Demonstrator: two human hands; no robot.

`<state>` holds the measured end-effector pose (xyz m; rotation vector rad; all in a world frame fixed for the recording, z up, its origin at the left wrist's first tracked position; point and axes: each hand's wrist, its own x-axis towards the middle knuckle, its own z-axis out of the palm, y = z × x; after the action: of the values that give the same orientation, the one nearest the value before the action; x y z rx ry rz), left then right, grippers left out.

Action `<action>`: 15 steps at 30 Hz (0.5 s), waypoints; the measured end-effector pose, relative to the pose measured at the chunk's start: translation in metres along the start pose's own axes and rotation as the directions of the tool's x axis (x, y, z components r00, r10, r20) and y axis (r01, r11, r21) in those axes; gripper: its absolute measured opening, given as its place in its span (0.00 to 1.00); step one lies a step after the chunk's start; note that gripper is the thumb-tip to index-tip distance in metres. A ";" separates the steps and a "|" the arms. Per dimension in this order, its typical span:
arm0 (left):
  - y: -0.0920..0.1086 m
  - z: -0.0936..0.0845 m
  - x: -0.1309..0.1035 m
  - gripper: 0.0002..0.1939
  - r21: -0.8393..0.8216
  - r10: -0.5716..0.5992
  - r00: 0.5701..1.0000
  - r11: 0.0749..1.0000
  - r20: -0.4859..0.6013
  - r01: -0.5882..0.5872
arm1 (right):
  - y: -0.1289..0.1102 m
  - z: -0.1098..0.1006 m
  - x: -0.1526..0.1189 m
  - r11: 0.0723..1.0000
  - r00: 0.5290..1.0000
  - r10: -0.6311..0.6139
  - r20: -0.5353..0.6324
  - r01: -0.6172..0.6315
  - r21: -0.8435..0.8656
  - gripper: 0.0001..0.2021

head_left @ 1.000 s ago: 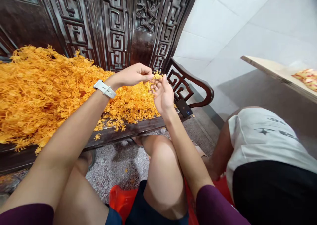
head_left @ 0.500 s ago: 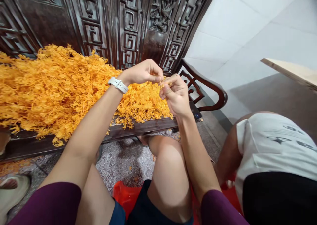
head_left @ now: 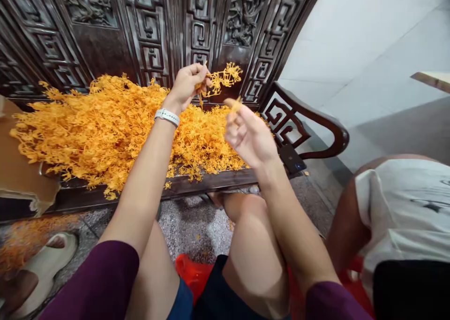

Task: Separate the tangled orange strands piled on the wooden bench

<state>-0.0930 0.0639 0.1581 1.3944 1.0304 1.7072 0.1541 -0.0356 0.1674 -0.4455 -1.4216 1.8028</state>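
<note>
Before me, a big heap of orange plastic-looking sprigs (head_left: 116,127) lies along the seat of a dark wooden bench. My left hand (head_left: 188,85), with a pale watch strap at the wrist, is raised over the heap. Its fingers are closed on an orange sprig (head_left: 227,77), whose branching tips stick out to the right. Lower and to the right, my right hand (head_left: 251,134) is curled, slightly blurred. A small orange piece (head_left: 236,106) shows at its thumb and index fingertip. The two hands are apart.
The carved bench back (head_left: 101,50) rises behind the heap, with a curved armrest (head_left: 337,132) at right. A black phone (head_left: 291,158) lies at the seat's end. Torn cardboard (head_left: 28,170) is at left. Another person's leg in white shorts (head_left: 404,202) is close on the right.
My hands, together before, have parted. The left has moved up and left with a sprig now plainly showing; the right has turned with a small piece. The view has shifted left.
</note>
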 end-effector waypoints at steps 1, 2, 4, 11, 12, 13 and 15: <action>0.001 0.002 -0.001 0.12 -0.027 -0.021 1.000 0.999 0.009 0.022 | 0.003 -0.015 0.008 0.993 0.977 0.047 -0.210 -0.023 0.111 0.10; 0.001 0.003 -0.003 0.13 -0.052 -0.043 0.999 0.998 0.017 0.044 | 0.006 -0.027 0.014 0.974 0.926 0.129 -0.355 -0.051 0.220 0.11; -0.002 0.003 -0.004 0.13 -0.091 -0.088 0.996 0.992 0.021 0.089 | 0.011 -0.042 0.018 0.917 0.838 0.310 -0.449 -0.139 0.375 0.10; -0.002 0.023 -0.017 0.11 -0.137 -0.128 0.970 0.978 0.206 0.158 | 0.022 -0.026 0.016 0.995 0.877 0.096 -0.471 -0.073 0.068 0.16; 0.001 0.028 -0.021 0.12 -0.122 -0.122 0.958 0.980 0.259 0.158 | 0.023 -0.024 0.018 0.999 0.873 0.045 -0.485 -0.048 0.006 0.21; 0.003 0.033 -0.024 0.12 -0.102 -0.114 0.944 0.983 0.310 0.152 | 0.025 -0.022 0.021 0.999 0.867 -0.002 -0.499 -0.025 -0.046 0.25; 0.008 0.041 -0.031 0.13 -0.051 -0.099 0.911 0.990 0.401 0.130 | 0.028 -0.021 0.027 0.990 0.843 -0.093 -0.530 0.022 -0.138 0.28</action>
<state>-0.0476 0.0388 0.1559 1.5177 0.7906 1.2906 0.1410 -0.0033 0.1396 -0.8885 -1.1343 1.3864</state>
